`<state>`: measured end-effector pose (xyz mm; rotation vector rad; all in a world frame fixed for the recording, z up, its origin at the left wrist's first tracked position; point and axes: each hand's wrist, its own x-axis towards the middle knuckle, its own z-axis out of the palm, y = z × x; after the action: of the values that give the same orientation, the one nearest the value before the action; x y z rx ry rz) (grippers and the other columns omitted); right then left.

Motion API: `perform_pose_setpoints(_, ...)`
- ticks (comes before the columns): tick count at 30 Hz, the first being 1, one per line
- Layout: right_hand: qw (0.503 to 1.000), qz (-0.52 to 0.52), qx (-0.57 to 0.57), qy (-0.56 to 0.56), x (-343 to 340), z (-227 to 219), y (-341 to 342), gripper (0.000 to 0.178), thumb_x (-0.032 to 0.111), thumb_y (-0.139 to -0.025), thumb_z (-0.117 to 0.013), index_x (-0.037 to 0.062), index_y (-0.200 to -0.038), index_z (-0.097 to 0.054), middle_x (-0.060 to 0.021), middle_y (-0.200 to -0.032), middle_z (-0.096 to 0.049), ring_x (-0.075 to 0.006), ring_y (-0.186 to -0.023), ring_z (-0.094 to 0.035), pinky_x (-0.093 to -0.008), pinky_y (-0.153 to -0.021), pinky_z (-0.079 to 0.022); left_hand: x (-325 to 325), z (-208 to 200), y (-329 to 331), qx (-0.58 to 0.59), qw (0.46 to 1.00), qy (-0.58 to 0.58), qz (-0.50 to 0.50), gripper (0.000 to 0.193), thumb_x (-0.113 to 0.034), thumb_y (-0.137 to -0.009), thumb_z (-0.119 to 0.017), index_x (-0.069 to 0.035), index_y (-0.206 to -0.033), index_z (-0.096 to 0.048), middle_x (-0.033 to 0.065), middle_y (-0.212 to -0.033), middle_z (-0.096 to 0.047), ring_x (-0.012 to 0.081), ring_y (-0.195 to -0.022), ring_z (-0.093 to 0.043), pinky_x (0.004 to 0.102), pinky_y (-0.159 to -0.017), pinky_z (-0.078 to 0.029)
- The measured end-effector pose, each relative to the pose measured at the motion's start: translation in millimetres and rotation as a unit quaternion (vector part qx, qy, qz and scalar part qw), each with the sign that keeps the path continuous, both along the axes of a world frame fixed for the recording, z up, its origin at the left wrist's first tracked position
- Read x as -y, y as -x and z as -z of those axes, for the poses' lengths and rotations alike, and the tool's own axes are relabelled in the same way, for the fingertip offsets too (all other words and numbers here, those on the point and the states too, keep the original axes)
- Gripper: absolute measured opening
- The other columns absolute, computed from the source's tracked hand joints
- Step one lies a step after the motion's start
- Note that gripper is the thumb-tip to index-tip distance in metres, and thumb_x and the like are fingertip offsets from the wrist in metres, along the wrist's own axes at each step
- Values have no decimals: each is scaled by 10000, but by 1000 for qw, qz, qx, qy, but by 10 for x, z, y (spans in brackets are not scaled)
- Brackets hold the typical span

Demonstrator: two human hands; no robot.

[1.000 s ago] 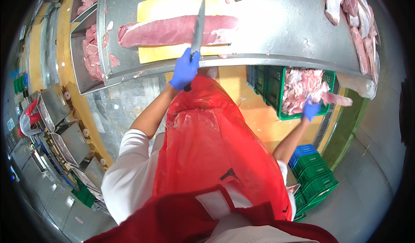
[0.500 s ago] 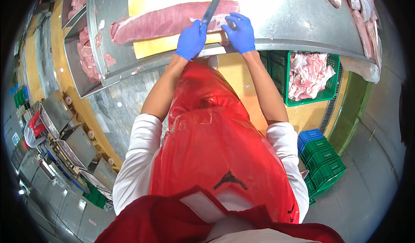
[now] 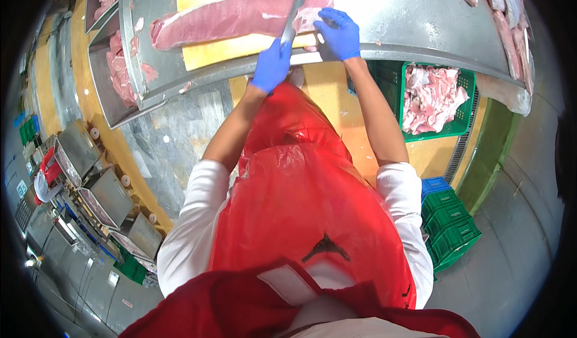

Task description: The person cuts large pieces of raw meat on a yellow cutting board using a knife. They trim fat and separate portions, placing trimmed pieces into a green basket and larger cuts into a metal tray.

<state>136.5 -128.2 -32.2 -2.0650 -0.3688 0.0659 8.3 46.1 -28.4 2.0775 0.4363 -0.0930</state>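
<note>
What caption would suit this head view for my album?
Blue-gloved left hand holds a knife across a long pork loin on a yellow board, right hand steadying its end.

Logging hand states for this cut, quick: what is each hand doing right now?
Left hand: closed around the knife handle.
Right hand: open, fingers pressing the end of the long pink meat on the yellow board.

Bright overhead lighting produces strong glare on the steel desk beyond the right grip; fisheye distortion bends straight edges, and the corners vignette to black.
</note>
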Motion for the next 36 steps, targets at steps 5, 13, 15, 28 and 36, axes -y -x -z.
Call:
perform_pose_setpoints(5,980,61,-137,-132,20,59,46,337,157,-792,-792,19,-1091,-723,-115,-1112,-716,-198,-967,-689,-323,-863,-550,-48,-134,-299,-18,998,-47,46,365,-348,-1014,-472,-1,-1038,-584,318,-841,-634,506,-828,-620,549,-683,-477)
perform_pose_setpoints(13,943,162,-193,-217,-6,179,-26,326,93,-781,-787,-37,-1072,-718,-123,-1006,-737,-158,-877,-683,-302,-833,-555,24,-160,-531,-10,985,-144,96,386,-358,-1007,-474,6,-1040,-601,307,-848,-639,497,-794,-623,523,-680,-491)
perform_pose_setpoints(15,944,163,-217,-189,15,165,120,319,87,-780,-787,-38,-1066,-720,-126,-1000,-737,-160,-884,-681,-299,-828,-557,33,-133,-242,-24,986,-129,98,388,-354,-1007,-470,11,-1026,-600,311,-852,-636,501,-802,-619,525,-687,-492)
perform_pose_setpoints(28,914,201,-202,-289,-43,253,311,332,23,-786,-757,-55,-1100,-682,-131,-972,-729,-174,-880,-693,-283,-799,-565,220,-88,-708,102,929,-253,250,322,-292,-1003,-478,15,-967,-570,325,-817,-640,494,-795,-638,576,-710,-490)
perform_pose_setpoints(36,958,211,-101,-164,-254,-247,340,597,200,-727,-858,-43,-1213,-611,-162,-1151,-633,-226,-1064,-632,-355,-852,-543,179,-427,440,-64,993,8,94,311,-299,-1002,-478,6,-1017,-535,316,-849,-642,510,-798,-619,549,-680,-490)
